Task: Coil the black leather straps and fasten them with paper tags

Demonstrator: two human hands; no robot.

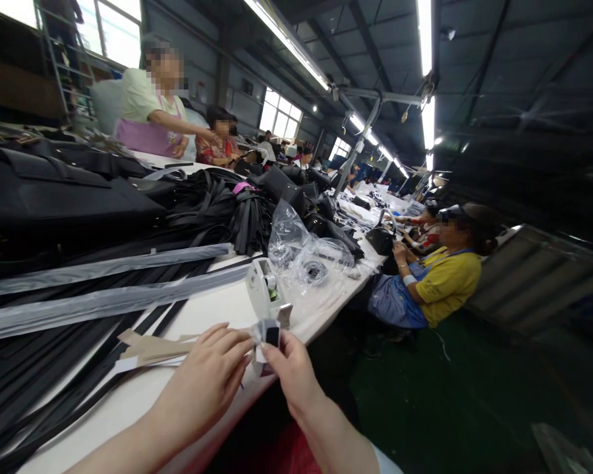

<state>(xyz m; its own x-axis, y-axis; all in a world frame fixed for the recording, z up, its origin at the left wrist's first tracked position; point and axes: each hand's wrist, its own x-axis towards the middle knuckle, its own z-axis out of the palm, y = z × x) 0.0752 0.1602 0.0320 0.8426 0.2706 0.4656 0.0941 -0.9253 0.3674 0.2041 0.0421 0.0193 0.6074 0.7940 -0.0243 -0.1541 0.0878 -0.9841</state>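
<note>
Just in front of the tape dispenser [257, 289], a small black piece in clear plastic [272, 336] is between my hands at the table's near edge. My right hand [296, 378] pinches it between thumb and fingers, with a bit of white showing below. The fingers of my left hand [217, 362] are bent together on the plastic from the left side; their tips are partly hidden. Under and beside my left wrist lie beige and white paper strips [151, 349]. Whether the black piece is the end of a longer strap I cannot tell.
Long black straps [24, 388] and plastic-sleeved straps [109, 299] cover the left of the table. Crumpled clear plastic bags [311, 253] lie beyond the dispenser, near black bags [281, 187]. A co-worker in yellow [447, 286] sits at the right; others stand and sit across the table.
</note>
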